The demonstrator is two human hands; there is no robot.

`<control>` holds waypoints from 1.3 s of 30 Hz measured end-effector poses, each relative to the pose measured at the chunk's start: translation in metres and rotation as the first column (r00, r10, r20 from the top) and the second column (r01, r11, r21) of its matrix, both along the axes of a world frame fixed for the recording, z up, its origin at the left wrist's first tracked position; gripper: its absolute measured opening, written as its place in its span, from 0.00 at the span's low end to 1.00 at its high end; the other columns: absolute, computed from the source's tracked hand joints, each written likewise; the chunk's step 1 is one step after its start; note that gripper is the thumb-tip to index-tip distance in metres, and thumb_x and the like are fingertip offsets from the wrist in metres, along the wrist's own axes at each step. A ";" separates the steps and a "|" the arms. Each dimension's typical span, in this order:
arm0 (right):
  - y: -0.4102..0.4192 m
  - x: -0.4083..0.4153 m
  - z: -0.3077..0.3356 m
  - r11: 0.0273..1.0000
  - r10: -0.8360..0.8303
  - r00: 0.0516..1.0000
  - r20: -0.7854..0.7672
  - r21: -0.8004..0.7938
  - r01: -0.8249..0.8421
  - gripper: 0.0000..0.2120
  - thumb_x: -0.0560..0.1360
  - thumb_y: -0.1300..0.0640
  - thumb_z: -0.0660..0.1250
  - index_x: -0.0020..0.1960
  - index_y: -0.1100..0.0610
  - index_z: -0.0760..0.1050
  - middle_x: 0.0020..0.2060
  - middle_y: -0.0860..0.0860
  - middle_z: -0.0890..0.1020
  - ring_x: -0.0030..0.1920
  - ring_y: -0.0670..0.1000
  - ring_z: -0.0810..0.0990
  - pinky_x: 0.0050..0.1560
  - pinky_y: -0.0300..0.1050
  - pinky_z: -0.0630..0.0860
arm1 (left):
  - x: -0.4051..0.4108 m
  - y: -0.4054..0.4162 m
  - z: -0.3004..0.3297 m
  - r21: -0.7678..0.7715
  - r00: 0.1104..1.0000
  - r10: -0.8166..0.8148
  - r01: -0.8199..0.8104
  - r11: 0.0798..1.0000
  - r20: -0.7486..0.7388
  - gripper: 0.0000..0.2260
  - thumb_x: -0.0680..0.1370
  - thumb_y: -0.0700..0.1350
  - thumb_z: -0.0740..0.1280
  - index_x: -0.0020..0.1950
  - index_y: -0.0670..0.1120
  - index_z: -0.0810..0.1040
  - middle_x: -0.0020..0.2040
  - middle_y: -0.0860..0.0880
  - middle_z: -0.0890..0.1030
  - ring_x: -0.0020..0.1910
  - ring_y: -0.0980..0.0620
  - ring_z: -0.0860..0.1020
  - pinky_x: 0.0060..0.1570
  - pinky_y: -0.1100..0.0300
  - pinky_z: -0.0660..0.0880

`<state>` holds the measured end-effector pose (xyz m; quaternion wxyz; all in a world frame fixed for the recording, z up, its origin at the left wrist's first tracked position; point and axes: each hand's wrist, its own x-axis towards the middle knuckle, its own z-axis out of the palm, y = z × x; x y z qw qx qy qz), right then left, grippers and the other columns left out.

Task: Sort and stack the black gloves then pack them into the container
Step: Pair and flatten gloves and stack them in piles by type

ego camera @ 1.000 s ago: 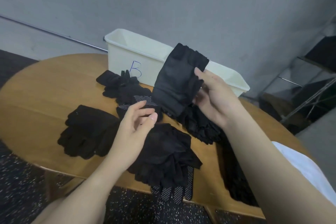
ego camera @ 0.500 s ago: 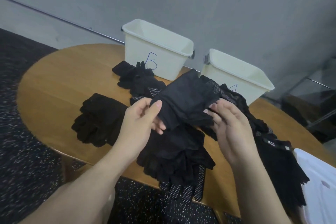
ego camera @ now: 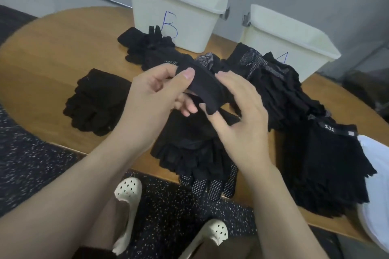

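Currently both grips clamped on one black fabric glove (ego camera: 203,84): left hand (ego camera: 155,99) pinches, right hand (ego camera: 237,111) should flatten it before stacking.

bins: two cream plastic rectangular bins, one marked B (ego camera: 176,17), the other (ego camera: 288,44) to its right, its letter partly hidden
glove heaps on the table: five loose piles of black fabric gloves, single gloves too tangled to count
held glove: one black fabric glove (ego camera: 202,84)
hands: two, left hand (ego camera: 155,94) and right hand (ego camera: 237,111)
shoes: two cream perforated clogs, (ego camera: 126,202) and (ego camera: 212,235)
table: one round wooden table (ego camera: 52,48)
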<state>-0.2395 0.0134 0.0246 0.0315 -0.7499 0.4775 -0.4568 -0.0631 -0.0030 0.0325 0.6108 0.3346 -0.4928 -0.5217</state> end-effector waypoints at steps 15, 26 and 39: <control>0.008 0.002 0.012 0.927 -0.018 0.716 0.698 0.280 -0.249 0.09 0.84 0.57 0.65 0.52 0.52 0.84 0.51 0.55 0.87 0.57 0.60 0.85 0.59 0.61 0.82 | 0.010 0.004 -0.015 0.013 0.939 -0.152 0.155 0.988 0.310 0.16 0.78 0.58 0.66 0.58 0.50 0.82 0.44 0.53 0.82 0.47 0.53 0.80 0.50 0.54 0.77; 0.009 0.005 0.010 0.823 -0.103 0.801 0.590 0.503 -0.264 0.16 0.83 0.50 0.66 0.54 0.64 0.82 0.51 0.67 0.84 0.54 0.69 0.82 0.54 0.72 0.79 | 0.003 0.006 -0.011 0.066 0.963 -0.056 0.040 0.997 0.264 0.24 0.82 0.56 0.65 0.53 0.32 0.78 0.51 0.31 0.81 0.53 0.31 0.81 0.53 0.28 0.76; 0.005 0.001 0.004 0.806 -0.020 0.891 0.454 0.535 -0.255 0.21 0.82 0.50 0.68 0.32 0.55 0.71 0.25 0.56 0.70 0.27 0.50 0.69 0.28 0.42 0.66 | 0.012 -0.005 -0.021 0.153 0.944 -0.107 0.061 0.986 0.312 0.16 0.86 0.52 0.59 0.60 0.43 0.81 0.58 0.44 0.84 0.61 0.43 0.81 0.65 0.36 0.75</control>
